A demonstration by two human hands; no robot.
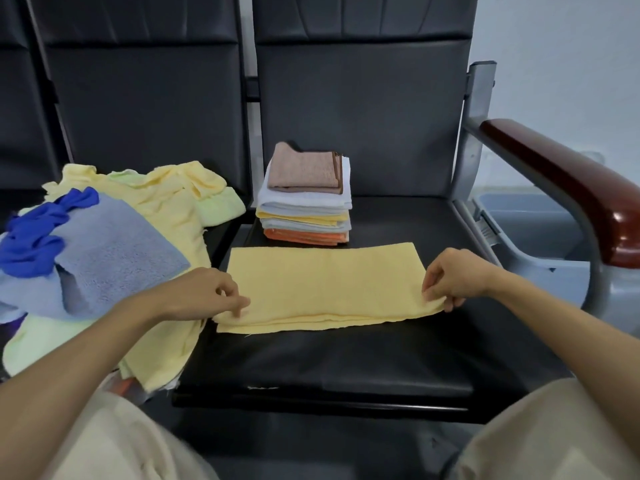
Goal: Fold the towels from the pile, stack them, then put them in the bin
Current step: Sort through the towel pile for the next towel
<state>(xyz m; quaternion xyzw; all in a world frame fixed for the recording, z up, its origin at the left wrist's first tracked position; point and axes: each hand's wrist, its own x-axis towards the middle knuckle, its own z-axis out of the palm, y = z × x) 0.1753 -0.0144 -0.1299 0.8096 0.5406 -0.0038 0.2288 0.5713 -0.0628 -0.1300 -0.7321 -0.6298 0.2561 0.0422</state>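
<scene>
Both forearms reach forward over beige-clad knees; left hand [204,292] pinches the near-left corner of the folded yellow towel [325,282]; right hand [453,275] pinches its near-right corner; it lies flat on the black seat [346,358], just before the folded stack [306,199].

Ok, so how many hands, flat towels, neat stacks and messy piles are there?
Hands: 2, the left hand and the right hand, both pinching the towel's near edge
Flat yellow towel: 1
Neat stack: 1
Messy pile: 1
Total: 5
</scene>
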